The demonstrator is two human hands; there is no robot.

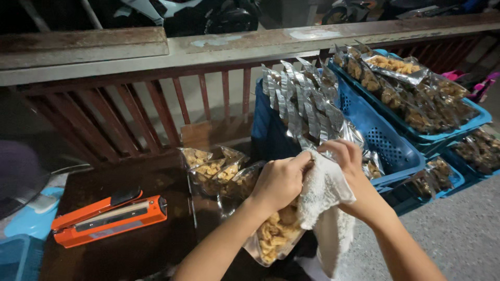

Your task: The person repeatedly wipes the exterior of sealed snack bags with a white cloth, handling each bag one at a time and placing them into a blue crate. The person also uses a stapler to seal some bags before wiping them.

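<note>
Wooden railing point(156, 112), red-brown slats, backs the work area and closes off the far edge. Dark bench point(146, 234) below it carries the sealing gear and open bags within arm's reach. Blue crates point(383, 138), tilted and stacked to the right, hold finished snack packets upright in rows, so they stay sorted and easy to count. Orange heat sealer point(109, 217), arm lowered, lies to the left on the bench, apart from both hands. Clear bags of fried snack point(216, 169), mouths open, stand just behind the hands. White cloth point(325, 200), draped downward, is pinched at its top by both hands. Left hand point(278, 182) is closed around the cloth's upper fold; right hand point(346, 158) grips the same fold from the far side. Filled snack bag point(273, 237) sits beneath the left wrist, near the bench's front edge.
</note>
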